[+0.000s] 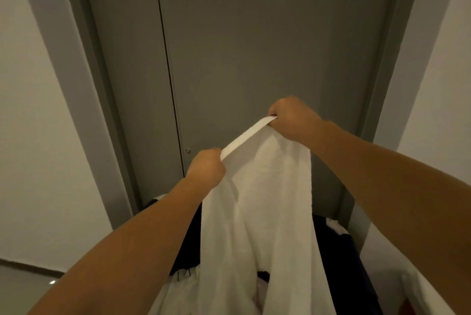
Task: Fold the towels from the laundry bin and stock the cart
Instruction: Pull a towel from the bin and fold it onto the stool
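Head view: left hand (207, 167) and right hand (290, 117) pinch towel (260, 212) hem.

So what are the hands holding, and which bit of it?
A white towel, by its top edge band. The left hand grips one end of that edge and the right hand the other; the rest hangs down.

A grey door (254, 34) in its grey frame (71, 34) fills the centre, flanked by white walls (15, 110), with glossy floor (23, 289) at lower left.
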